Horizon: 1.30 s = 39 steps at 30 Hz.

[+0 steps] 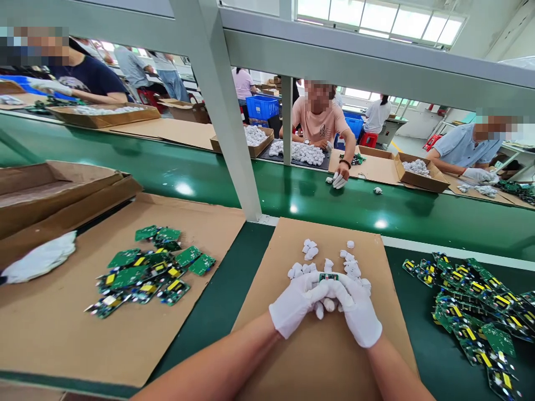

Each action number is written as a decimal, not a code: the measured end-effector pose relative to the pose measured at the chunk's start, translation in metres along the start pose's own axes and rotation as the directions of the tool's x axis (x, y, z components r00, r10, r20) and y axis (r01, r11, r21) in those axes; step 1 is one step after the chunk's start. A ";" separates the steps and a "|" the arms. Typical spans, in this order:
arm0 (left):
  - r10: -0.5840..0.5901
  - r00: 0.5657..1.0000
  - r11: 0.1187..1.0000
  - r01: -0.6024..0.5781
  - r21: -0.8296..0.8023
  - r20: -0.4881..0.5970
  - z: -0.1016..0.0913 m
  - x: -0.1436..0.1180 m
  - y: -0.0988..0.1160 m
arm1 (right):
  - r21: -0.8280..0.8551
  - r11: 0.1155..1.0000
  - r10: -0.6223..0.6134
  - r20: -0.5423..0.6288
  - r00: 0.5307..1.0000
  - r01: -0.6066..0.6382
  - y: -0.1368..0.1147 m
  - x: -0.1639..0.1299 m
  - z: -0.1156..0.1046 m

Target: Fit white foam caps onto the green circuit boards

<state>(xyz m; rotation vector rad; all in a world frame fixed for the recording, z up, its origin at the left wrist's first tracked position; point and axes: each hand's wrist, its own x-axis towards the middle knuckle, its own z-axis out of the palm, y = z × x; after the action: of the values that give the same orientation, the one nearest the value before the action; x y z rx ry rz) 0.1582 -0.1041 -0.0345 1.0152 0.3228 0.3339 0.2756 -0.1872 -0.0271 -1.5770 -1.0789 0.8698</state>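
Holding a small green circuit board (329, 277) between both gloved hands above the cardboard sheet (292, 334), just before the white plastic housings (351, 267). Risk: uneven thumb pressure could tilt or drop the board into the housings. Left hand (295, 303) and right hand (360, 312) fingers pinch narrowly on it.

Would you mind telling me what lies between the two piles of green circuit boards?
In the head view, the gloved hands hold a small board over white parts on a cardboard sheet.
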 end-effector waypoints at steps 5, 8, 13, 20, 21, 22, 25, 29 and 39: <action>-0.043 0.999 0.989 0.047 -0.140 0.030 0.000 -0.001 0.001 | 0.089 0.995 0.032 0.020 0.999 -0.033 0.007 0.001 -0.003; -0.095 0.995 0.985 0.090 -0.149 -0.025 0.000 -0.001 0.000 | -0.035 0.999 -0.024 -0.061 0.998 0.022 0.009 0.001 -0.002; -0.109 0.994 0.990 0.108 -0.095 -0.012 0.002 -0.001 0.000 | 0.013 1.000 -0.011 -0.012 1.000 0.012 0.010 0.002 -0.002; -0.070 0.997 0.985 0.075 -0.153 0.038 0.002 -0.002 0.002 | 0.016 0.996 -0.086 -0.003 0.996 0.086 0.007 0.004 -0.003; -0.055 0.997 0.985 0.063 -0.158 0.055 0.001 -0.002 0.002 | -0.002 0.996 -0.085 0.006 0.996 0.085 0.008 0.004 -0.003; -0.047 0.997 0.983 0.057 -0.173 0.065 0.000 -0.002 0.001 | -0.036 0.996 -0.078 0.005 0.997 0.078 0.009 0.004 -0.002; -0.070 0.996 0.963 0.082 -0.257 0.053 -0.002 -0.001 -0.002 | -0.120 0.992 -0.037 -0.047 0.998 0.031 0.013 0.004 -0.003; -0.115 0.993 0.955 0.110 -0.275 -0.001 -0.004 0.002 -0.005 | -0.104 0.994 0.007 -0.053 0.999 -0.013 0.017 0.004 -0.002; -0.106 0.991 0.975 0.087 -0.202 -0.087 0.003 0.001 -0.005 | -0.120 0.990 -0.083 -0.088 0.993 0.072 0.011 0.004 0.003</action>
<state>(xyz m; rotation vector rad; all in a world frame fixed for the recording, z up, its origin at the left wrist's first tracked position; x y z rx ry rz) 0.1615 -0.1088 -0.0376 0.7861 0.4170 0.3210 0.2766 -0.1840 -0.0384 -1.6439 -1.1336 0.6846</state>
